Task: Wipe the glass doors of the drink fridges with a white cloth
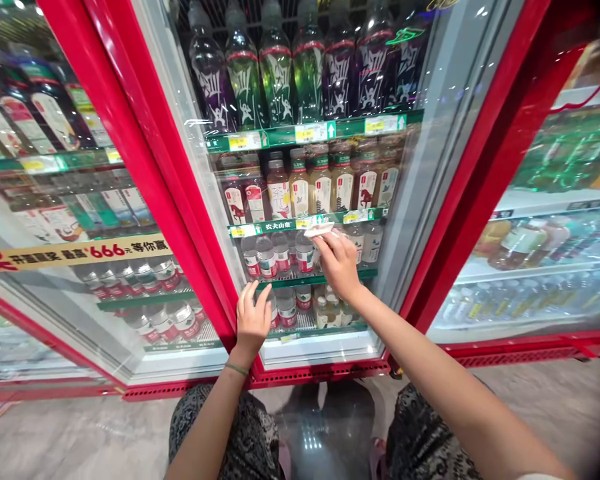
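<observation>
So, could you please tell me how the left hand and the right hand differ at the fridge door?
The left hand is empty, fingers spread, low on the glass beside the red frame; the right hand is higher and holds a white cloth against the glass. The left hand wears a green wristband; the right hand none. Both touch the glass.

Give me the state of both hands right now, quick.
Left hand: open, fingers spread, flat against the cooler door by its red frame.
Right hand: closed on a white cloth, pressed to the glass.
</observation>
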### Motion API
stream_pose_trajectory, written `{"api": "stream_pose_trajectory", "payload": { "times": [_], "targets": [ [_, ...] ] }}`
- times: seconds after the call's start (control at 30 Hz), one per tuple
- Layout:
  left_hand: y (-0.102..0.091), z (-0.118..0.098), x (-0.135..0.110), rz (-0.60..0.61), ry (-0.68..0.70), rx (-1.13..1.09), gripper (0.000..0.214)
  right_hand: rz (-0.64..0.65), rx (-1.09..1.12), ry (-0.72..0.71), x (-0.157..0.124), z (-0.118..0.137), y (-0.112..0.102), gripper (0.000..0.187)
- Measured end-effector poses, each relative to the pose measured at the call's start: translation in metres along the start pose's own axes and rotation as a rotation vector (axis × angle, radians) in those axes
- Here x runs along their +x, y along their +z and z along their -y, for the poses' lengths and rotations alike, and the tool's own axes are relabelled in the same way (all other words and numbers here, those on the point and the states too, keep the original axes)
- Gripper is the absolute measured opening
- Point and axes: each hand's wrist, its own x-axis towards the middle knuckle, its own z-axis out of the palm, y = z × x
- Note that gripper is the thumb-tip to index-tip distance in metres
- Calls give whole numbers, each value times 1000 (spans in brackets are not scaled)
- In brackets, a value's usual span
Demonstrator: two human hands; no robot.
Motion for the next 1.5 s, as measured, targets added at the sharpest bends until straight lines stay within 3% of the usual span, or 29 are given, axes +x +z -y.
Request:
{"api": "stream_pose_trajectory", "payload": {
  "times": [0.17,0.23,0.33,0.37,0.4,0.5,0.53,0.67,0.7,0.87,0.97,1.03,1.2,1.3,1.4,1.5],
  "targets": [
    [16,17,-11,-2,35,86,42,272,133,-536,3,16,10,54],
    [20,24,-16,-14,68,100,42,205,89,-479,4,17,11,54],
    [23,33,-20,-64,120,115,44,-6,-4,-159,13,18,10,54],
    [24,35,-21,-91,139,116,46,-43,-11,-139,16,19,11,54],
    [24,36,-21,-122,158,117,49,-45,-5,-202,17,20,11,54],
    [26,36,-20,-193,211,125,55,52,36,-565,16,22,13,54],
    [26,36,-20,-199,221,128,55,66,35,-597,14,23,15,55],
    [26,37,-21,-166,224,114,46,-49,-10,-272,9,35,24,56],
    [25,37,-23,-161,223,100,43,-56,-15,-256,10,40,26,55],
    [13,46,-35,-227,218,17,42,63,-29,-558,10,62,34,49],
    [3,52,-41,-262,145,33,41,15,-38,-393,-2,77,46,51],
    [-1,55,-44,-263,103,24,39,45,10,-364,-22,90,58,52],
    [-2,63,-55,-265,9,-49,36,337,212,-523,-101,112,88,59],
    [-1,68,-62,-280,-29,-66,35,385,245,-562,-130,112,96,60],
    [-1,72,-66,-280,-56,-76,34,384,233,-591,-116,116,97,56],
    [0,72,-69,-280,-88,-90,34,341,202,-508,-87,132,99,57]
  ]
}}
